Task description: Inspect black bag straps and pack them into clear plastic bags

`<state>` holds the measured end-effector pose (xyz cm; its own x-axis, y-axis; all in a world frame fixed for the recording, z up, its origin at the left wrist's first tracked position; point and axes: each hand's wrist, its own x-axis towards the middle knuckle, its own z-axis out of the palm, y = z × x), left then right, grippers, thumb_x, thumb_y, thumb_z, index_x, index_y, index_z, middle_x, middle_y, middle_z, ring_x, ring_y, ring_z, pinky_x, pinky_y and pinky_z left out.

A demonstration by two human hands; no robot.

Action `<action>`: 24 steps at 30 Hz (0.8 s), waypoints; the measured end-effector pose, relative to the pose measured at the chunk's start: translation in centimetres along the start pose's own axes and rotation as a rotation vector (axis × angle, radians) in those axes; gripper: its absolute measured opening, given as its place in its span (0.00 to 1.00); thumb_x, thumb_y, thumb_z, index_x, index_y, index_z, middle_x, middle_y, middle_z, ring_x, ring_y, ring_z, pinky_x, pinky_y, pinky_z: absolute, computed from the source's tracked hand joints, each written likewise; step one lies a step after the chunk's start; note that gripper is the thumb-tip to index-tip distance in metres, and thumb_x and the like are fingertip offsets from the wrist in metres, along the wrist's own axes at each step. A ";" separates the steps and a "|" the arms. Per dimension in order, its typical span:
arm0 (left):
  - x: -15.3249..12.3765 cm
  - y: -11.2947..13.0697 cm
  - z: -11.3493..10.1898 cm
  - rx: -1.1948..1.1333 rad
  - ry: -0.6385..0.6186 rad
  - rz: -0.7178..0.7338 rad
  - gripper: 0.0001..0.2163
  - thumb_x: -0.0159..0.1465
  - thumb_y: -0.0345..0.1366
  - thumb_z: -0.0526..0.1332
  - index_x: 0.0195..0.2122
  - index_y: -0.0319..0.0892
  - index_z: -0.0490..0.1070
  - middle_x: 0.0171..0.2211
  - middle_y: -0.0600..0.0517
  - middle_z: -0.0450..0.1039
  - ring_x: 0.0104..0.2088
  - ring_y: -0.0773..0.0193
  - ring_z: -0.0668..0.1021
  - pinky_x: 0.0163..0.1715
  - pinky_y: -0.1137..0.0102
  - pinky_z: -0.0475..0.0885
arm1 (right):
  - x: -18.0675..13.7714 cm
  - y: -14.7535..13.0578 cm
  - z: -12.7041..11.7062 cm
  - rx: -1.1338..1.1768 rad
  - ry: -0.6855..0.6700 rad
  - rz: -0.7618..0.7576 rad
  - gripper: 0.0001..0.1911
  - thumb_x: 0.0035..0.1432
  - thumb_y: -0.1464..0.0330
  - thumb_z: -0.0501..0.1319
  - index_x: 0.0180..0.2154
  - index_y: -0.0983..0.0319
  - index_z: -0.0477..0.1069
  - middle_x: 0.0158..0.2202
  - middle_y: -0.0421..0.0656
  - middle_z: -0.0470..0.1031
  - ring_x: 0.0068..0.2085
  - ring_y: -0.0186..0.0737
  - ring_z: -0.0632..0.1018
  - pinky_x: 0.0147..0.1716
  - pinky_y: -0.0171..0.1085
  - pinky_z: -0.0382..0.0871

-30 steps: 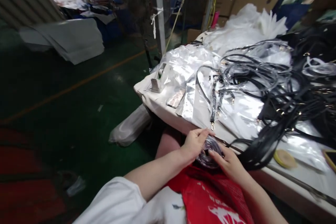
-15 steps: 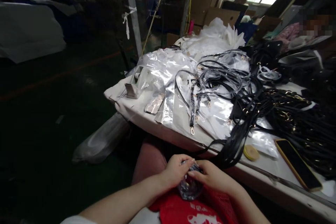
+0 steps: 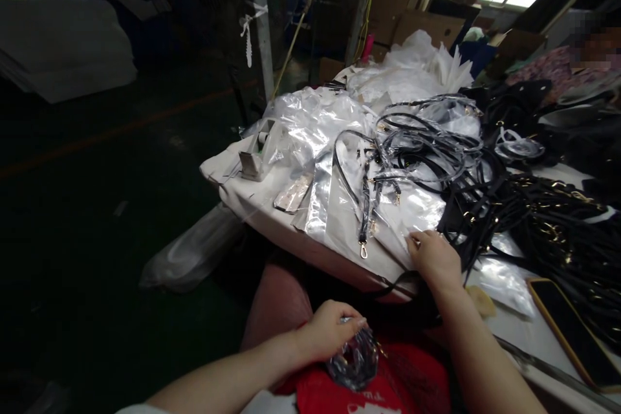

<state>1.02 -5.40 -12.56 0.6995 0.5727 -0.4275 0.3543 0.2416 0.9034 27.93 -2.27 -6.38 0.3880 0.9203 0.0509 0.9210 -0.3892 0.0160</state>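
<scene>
My left hand [image 3: 334, 333] is closed on a coiled strap [image 3: 356, 362], black and wrapped in clear plastic, low over my red apron [image 3: 320, 391]. A bit of gold hardware shows at the coil's right side. Over the table's front edge is my right hand [image 3: 435, 260], fingers bent together at the rim of the flat clear plastic bags [image 3: 420, 207]. Whatever is between its fingertips is too small to make out. To its left lies a plastic-wrapped black strap [image 3: 365, 207] with a gold snap hook. Loose black straps [image 3: 466, 207] are heaped to its right.
On the cloth-covered table [image 3: 259, 207] are a phone [image 3: 572, 330], a yellow tape roll [image 3: 480, 301], a patterned flat item [image 3: 294, 194] and a tape dispenser [image 3: 257, 152]. Plastic bags pile up behind. A metal post [image 3: 262, 32] stands at back left. Another person [image 3: 548, 71] sits far right.
My right hand has let go of the coiled strap and moved up and right to the table edge. My left hand still holds the coil, slightly lower. The camera view has shifted slightly.
</scene>
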 end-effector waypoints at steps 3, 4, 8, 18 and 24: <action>0.1 0.1 0.1 -0.006 -0.009 -0.010 0.19 0.61 0.45 0.59 0.39 0.34 0.81 0.36 0.44 0.82 0.37 0.56 0.80 0.35 0.70 0.72 | 0.1 -0.3 0.1 -0.074 -0.035 -0.020 0.16 0.65 0.67 0.52 0.38 0.63 0.78 0.39 0.51 0.79 0.37 0.47 0.79 0.32 0.39 0.64; 0.1 0.2 0.1 -0.006 -0.011 -0.014 0.19 0.61 0.45 0.59 0.39 0.34 0.81 0.36 0.44 0.82 0.37 0.56 0.80 0.35 0.70 0.72 | 0.2 -0.3 0.1 -0.089 -0.046 -0.024 0.16 0.64 0.67 0.52 0.37 0.63 0.78 0.38 0.51 0.79 0.37 0.47 0.79 0.32 0.39 0.63; 0.1 0.5 0.1 0.011 -0.013 -0.022 0.18 0.61 0.44 0.59 0.40 0.35 0.81 0.37 0.44 0.82 0.37 0.56 0.80 0.35 0.70 0.71 | 0.6 -0.4 -0.7 -0.101 -0.063 0.004 0.14 0.63 0.68 0.52 0.36 0.65 0.76 0.36 0.53 0.79 0.35 0.49 0.79 0.30 0.39 0.62; -0.7 0.9 0.1 0.028 0.017 -0.062 0.19 0.62 0.45 0.59 0.41 0.34 0.80 0.37 0.43 0.81 0.36 0.57 0.80 0.34 0.70 0.72 | -4.7 -0.8 -5.6 0.324 -0.102 -0.044 0.16 0.65 0.56 0.53 0.35 0.60 0.71 0.30 0.44 0.77 0.31 0.42 0.77 0.31 0.36 0.65; -0.5 -0.3 0.5 -0.030 0.004 -0.167 0.21 0.65 0.48 0.56 0.44 0.37 0.79 0.34 0.47 0.80 0.26 0.65 0.76 0.28 0.72 0.71 | -11.9 -3.5 -7.4 0.661 -0.816 -0.450 0.18 0.64 0.57 0.55 0.28 0.59 0.74 0.25 0.39 0.75 0.27 0.37 0.74 0.27 0.33 0.62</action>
<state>0.85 -6.16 -12.62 0.6299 0.5256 -0.5718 0.4468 0.3570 0.8203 19.89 -12.14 0.36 -0.2979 0.8167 -0.4942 0.7264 -0.1419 -0.6725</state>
